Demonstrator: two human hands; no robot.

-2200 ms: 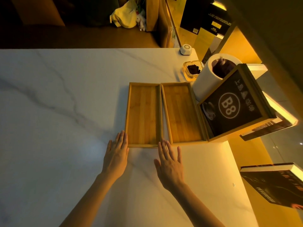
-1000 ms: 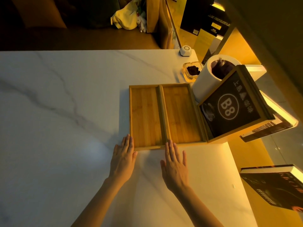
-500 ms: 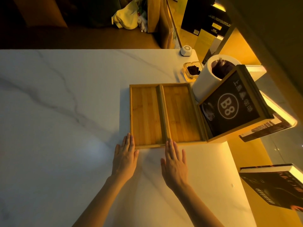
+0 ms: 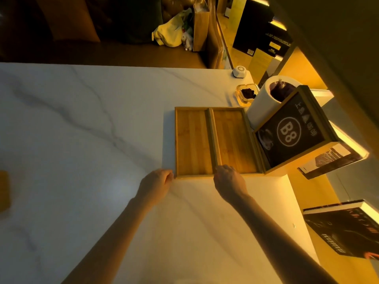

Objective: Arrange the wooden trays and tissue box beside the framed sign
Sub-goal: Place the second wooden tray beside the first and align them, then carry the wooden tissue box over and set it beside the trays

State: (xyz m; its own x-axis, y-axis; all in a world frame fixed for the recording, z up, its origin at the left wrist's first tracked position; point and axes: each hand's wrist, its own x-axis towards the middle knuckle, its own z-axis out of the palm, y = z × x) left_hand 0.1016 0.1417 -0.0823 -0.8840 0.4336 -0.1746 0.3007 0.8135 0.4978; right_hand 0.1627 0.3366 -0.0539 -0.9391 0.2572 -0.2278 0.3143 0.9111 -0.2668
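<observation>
2 wooden trays (image 4: 213, 140) lying side by side at frame centre, touching the framed sign (image 4: 291, 130) on their right, left hand (image 4: 156, 184) curling at the left tray's near corner, right hand (image 4: 229, 181) curling fingers over the near rim where trays are meeting, marble table (image 4: 82, 140) underneath

White marbled bench (image 4: 86, 152) with grey veins. Two wooden trays (image 4: 193, 140) (image 4: 233, 140) side by side, touching, just beside a framed sign (image 4: 291, 130). Behind these, a white cylinder (image 4: 264, 103), a glass ashtray (image 4: 246, 95) and a small white button (image 4: 239, 71) at the far corner.
</observation>
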